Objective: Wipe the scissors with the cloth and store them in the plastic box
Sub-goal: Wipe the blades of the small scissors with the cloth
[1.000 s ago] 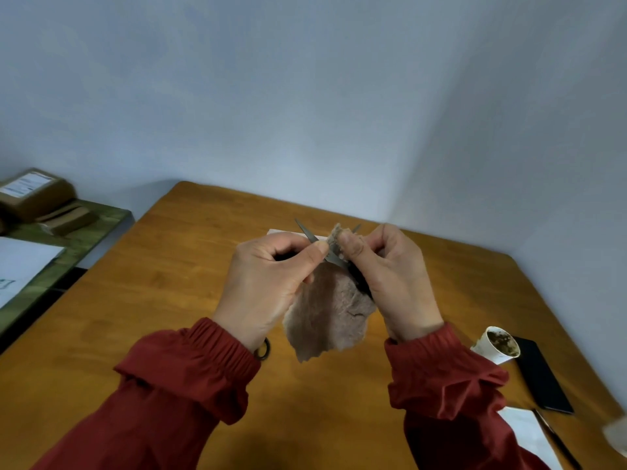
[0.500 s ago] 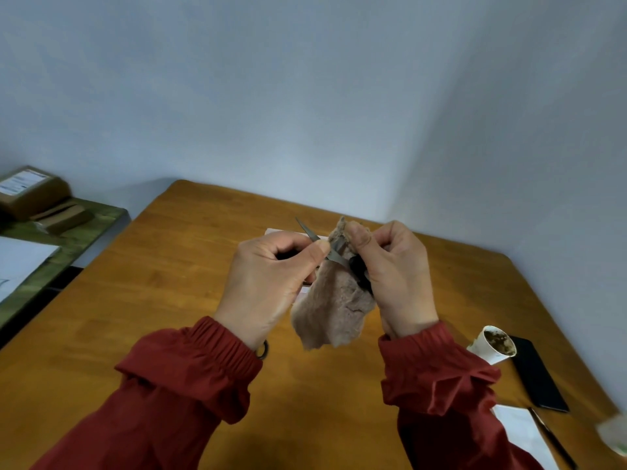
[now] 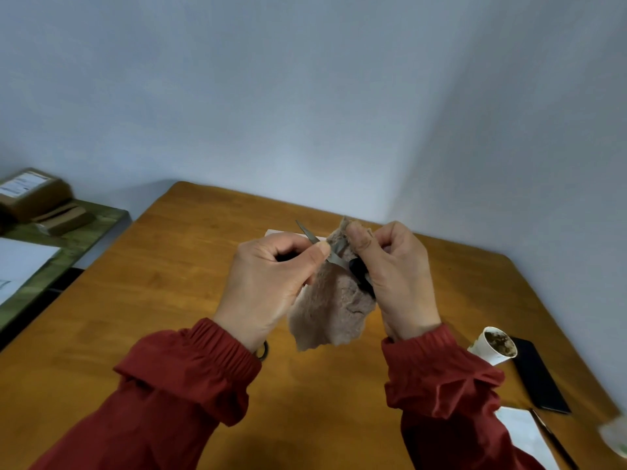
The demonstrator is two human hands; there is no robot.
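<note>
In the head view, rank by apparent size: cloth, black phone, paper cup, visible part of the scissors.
1. cloth, though held nearer the camera, so its lead is unsure
2. black phone
3. paper cup
4. scissors, mostly hidden

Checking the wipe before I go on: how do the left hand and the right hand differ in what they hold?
The left hand grips the scissors, a blade tip poking out above its thumb; the right hand pinches the cloth at its top edge. The left hand's thumb lies sideways, the right hand's points up. Both are curled and raised over the table.
</note>
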